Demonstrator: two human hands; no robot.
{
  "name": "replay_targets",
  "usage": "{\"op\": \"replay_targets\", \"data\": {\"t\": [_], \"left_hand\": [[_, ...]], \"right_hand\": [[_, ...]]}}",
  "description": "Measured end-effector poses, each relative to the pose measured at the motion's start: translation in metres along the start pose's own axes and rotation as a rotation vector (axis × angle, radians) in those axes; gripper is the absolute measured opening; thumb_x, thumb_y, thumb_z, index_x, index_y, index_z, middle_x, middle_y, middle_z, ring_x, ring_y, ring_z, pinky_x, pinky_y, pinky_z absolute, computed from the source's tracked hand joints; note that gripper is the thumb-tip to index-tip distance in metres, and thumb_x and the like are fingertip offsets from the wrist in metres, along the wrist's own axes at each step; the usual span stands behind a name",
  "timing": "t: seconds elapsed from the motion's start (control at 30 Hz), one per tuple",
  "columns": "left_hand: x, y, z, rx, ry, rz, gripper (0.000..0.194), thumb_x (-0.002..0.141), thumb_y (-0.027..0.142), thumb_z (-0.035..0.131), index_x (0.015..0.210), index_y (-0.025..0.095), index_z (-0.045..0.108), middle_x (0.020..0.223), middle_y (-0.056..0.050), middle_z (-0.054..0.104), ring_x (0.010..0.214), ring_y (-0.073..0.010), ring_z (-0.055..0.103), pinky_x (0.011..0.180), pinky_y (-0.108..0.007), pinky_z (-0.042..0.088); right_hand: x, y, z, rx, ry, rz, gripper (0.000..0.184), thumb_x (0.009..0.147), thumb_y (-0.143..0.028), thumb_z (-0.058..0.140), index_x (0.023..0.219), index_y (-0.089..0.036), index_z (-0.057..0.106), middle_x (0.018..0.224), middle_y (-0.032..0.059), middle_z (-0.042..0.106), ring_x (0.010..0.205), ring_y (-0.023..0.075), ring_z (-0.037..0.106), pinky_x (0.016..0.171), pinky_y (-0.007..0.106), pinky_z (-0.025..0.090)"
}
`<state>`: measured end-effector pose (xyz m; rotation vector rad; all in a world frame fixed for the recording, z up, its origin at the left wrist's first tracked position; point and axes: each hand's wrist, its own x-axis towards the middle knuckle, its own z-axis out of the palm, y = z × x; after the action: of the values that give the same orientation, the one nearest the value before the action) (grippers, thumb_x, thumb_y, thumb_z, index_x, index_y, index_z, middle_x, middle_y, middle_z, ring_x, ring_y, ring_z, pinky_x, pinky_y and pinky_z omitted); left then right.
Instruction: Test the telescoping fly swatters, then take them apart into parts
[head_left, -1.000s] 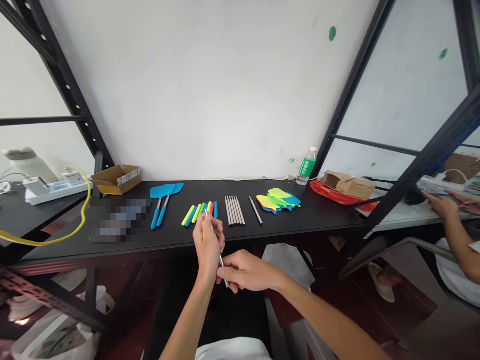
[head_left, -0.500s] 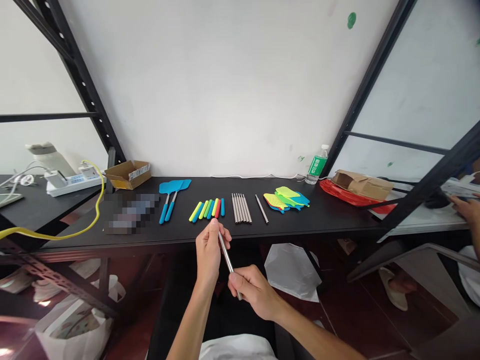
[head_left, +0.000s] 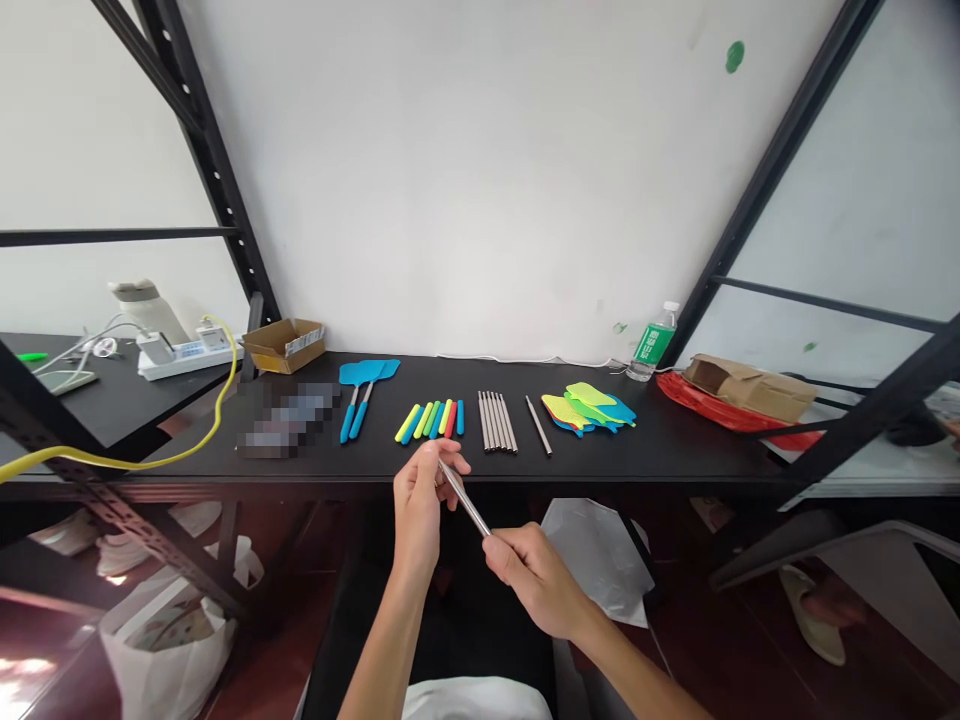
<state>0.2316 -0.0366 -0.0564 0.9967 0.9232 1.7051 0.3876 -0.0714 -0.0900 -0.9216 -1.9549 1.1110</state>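
Grasping rod (head_left: 466, 501) in left hand (head_left: 417, 505) and right hand (head_left: 537, 582) | near 6 o'clock edge of desk (head_left: 675, 442) | could drop through loose left hold

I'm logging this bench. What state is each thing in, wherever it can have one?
Silver metal rod: held, left hand and right hand
Two blue flat-headed tools: assembled, overlapping
Row of silver metal rods: loose, lying
Short coloured cylinders: loose, lying in a row
Flat coloured pieces: loose, overlapping
Brown cardboard box at left: open
Clear plastic bottle, green label: capped, upright
White power strip: adapters plugged in
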Motion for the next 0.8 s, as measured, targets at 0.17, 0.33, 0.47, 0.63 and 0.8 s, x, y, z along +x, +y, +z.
{"op": "replay_targets", "data": {"t": [0.17, 0.33, 0.47, 0.63, 0.8], "left_hand": [[0.001, 0.007, -0.012, 0.077, 0.025, 0.009, 0.043, 0.094, 0.051, 0.05, 0.074, 0.017, 0.064, 0.063, -0.003, 0.065, 0.052, -0.0118, 0.052, 0.05, -0.022, 0.042], [-0.005, 0.014, -0.012, 0.119, -0.03, -0.007, 0.047, 0.097, 0.051, 0.046, 0.065, 0.018, 0.057, 0.057, -0.005, 0.065, 0.053, -0.0142, 0.056, 0.051, -0.023, 0.043], [-0.007, 0.019, -0.012, 0.092, -0.045, -0.004, 0.047, 0.097, 0.05, 0.045, 0.067, 0.017, 0.059, 0.06, -0.006, 0.067, 0.052, -0.0141, 0.055, 0.05, -0.024, 0.042], [-0.006, 0.016, -0.018, -0.014, -0.04, -0.063, 0.046, 0.098, 0.05, 0.04, 0.078, 0.017, 0.065, 0.065, -0.006, 0.067, 0.051, -0.0134, 0.051, 0.044, -0.023, 0.037], [-0.009, 0.014, -0.02, 0.004, -0.042, -0.003, 0.047, 0.098, 0.047, 0.043, 0.069, 0.016, 0.062, 0.063, -0.007, 0.066, 0.055, -0.0133, 0.053, 0.047, -0.022, 0.039]], "right_hand": [[-0.004, -0.007, 0.003, -0.081, -0.015, -0.041, 0.052, 0.103, -0.045, 0.04, 0.06, -0.02, 0.026, 0.055, -0.0053, 0.021, 0.051, 0.0091, 0.021, 0.051, 0.029, 0.017], [-0.01, -0.014, 0.005, -0.098, 0.003, -0.07, 0.049, 0.103, -0.041, 0.04, 0.06, -0.02, 0.028, 0.055, -0.0053, 0.023, 0.05, 0.0089, 0.023, 0.052, 0.029, 0.018], [-0.011, -0.015, 0.005, -0.087, 0.003, -0.072, 0.049, 0.103, -0.04, 0.04, 0.061, -0.02, 0.028, 0.055, -0.0051, 0.023, 0.05, 0.0091, 0.023, 0.051, 0.029, 0.018], [-0.008, -0.012, 0.006, -0.069, 0.021, -0.084, 0.048, 0.104, -0.039, 0.04, 0.061, -0.02, 0.027, 0.055, -0.0052, 0.023, 0.05, 0.009, 0.023, 0.051, 0.029, 0.018], [-0.009, -0.014, 0.006, -0.066, 0.014, -0.092, 0.047, 0.104, -0.037, 0.039, 0.062, -0.02, 0.028, 0.055, -0.0052, 0.024, 0.05, 0.009, 0.024, 0.051, 0.028, 0.018]]}}
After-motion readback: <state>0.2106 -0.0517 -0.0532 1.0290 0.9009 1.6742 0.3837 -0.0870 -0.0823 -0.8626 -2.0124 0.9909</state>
